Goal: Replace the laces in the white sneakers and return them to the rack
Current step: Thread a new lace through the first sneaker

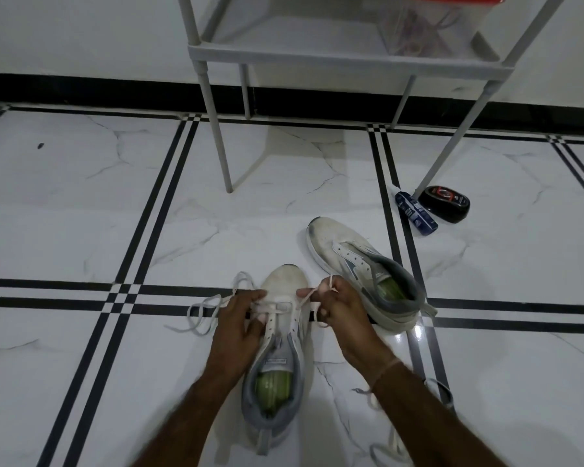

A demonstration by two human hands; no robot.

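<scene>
Near white low-top sneaker w/ grey collar (285,281) sits on floor betw. fingers of L hand (240,318) & R hand (343,306), both pinching its flat white lace (280,305) at lowest eyelets; early lacing, nxt thread ends upward.

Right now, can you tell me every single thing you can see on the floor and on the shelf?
near sneaker: one, white with grey collar, on the floor between the hands
far sneaker: one, white and grey, on the floor further right
white lace: one, partly threaded in the near sneaker, trailing left
loose laces: count unclear, pale, floor at lower right
rack: one, pale grey, by the wall
clear tub: one, red lid, on the rack shelf
tube: one, dark blue, lying by a rack leg
black case: one, beside the tube
floor: white tiles, black stripes
left hand: holds the lace at the eyelets
right hand: pinches a lace end
</scene>
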